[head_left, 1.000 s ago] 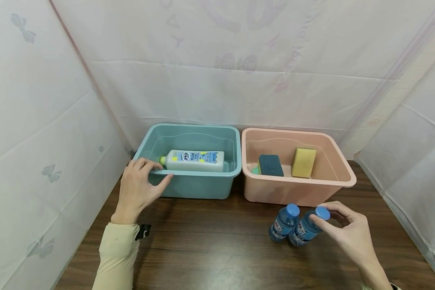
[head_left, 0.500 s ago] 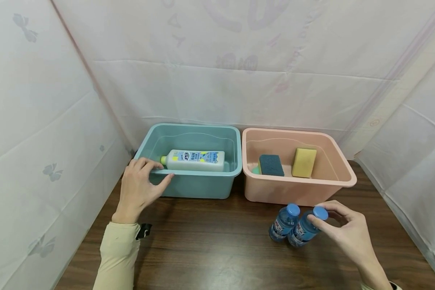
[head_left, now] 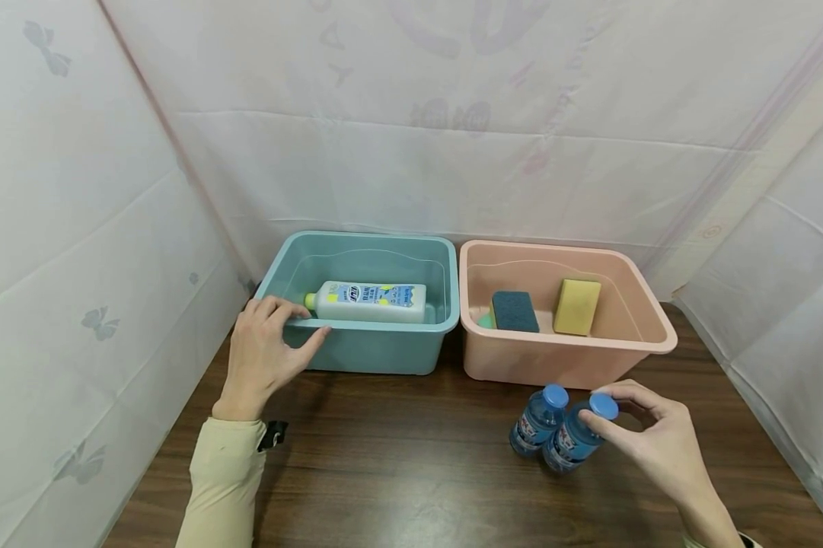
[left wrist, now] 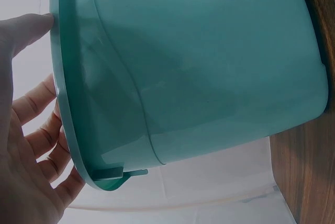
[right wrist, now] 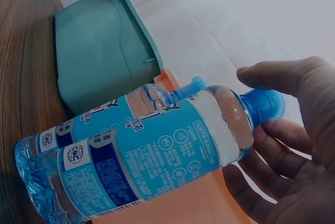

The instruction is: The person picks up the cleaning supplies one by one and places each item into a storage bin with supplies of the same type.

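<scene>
My left hand (head_left: 260,361) grips the near-left rim of a teal plastic bin (head_left: 373,352), thumb on the outer side and fingers over the edge; the left wrist view has the bin's wall (left wrist: 199,67) close up. At the right, my right hand (head_left: 661,441) holds a clear bottle of blue liquid (head_left: 570,443) by its neck, just below the blue cap. This bottle (right wrist: 157,161) stands slightly tilted on the table, side by side with a matching blue bottle (head_left: 537,426). The right wrist view shows thumb and forefinger on either side of the neck.
A white bottle with a yellow-green cap (head_left: 370,302) lies in the teal bin. Beside it stands a pink bin (head_left: 534,367) with a dark-faced sponge (head_left: 515,312) and a yellow sponge (head_left: 577,307). White sheeting (head_left: 384,167) encloses the brown wooden table (head_left: 384,457).
My right hand has shifted slightly left, and the bottle it holds has moved with it, closer against the other bottle. The left hand stays on the teal bin's rim.
</scene>
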A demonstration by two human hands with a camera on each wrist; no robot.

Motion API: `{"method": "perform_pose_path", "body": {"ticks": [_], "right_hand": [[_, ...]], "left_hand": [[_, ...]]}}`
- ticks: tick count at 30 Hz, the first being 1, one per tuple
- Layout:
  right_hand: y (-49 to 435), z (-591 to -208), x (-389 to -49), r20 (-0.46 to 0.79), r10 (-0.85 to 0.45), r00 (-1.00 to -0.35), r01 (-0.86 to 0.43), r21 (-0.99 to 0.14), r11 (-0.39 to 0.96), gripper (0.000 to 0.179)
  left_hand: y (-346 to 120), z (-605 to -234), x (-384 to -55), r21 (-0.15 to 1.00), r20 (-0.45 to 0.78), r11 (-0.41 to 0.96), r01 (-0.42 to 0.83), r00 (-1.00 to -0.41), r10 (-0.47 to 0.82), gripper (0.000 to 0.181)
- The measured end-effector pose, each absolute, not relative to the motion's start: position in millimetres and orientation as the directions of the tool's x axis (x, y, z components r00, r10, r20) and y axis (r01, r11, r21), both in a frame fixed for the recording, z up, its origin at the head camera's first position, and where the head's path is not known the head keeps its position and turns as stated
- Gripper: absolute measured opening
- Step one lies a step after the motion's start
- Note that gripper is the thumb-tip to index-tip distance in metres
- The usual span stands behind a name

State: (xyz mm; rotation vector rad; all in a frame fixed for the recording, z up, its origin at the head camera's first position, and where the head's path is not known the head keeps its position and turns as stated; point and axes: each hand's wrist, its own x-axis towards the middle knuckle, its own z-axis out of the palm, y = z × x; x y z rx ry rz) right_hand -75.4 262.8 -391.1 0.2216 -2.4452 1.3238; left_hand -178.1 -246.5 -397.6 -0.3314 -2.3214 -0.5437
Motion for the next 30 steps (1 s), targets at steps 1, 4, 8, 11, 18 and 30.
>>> {"method": "perform_pose_path", "body": {"ticks": [1,4,8,11,18,30], "right_hand": [[263,-391,-75,0.375,0.026,-0.927,-0.3,-0.779,0.55,0.029],[262,-390,-74,0.376,0.017,-0.927,-0.305,-0.777,0.55,0.029],[261,-389,-71,0.358,0.009,-0.934,-0.293,-0.78,0.553,0.029],[261,-388,-70,0.327,0.006,-0.945,-0.269,-0.785,0.558,0.028],[257,-383,-67,0.313,-0.026,-0.949,-0.279,-0.799,0.533,0.026],[251,-376,-66,0.352,-0.102,-0.931,-0.352,-0.784,0.511,0.031]], "left_hand": [[-247,-398,-178,0.287,0.701,0.878,0.382,-0.709,0.08,0.038],[-247,-398,-178,0.287,0.7,0.878,0.384,-0.709,0.082,0.038],[-247,-398,-178,0.286,0.7,0.877,0.387,-0.71,0.085,0.038],[-247,-398,-178,0.286,0.7,0.877,0.386,-0.709,0.084,0.038],[-248,-399,-177,0.288,0.701,0.878,0.383,-0.709,0.079,0.038],[-247,-398,-178,0.288,0.7,0.877,0.384,-0.71,0.081,0.037]]}}
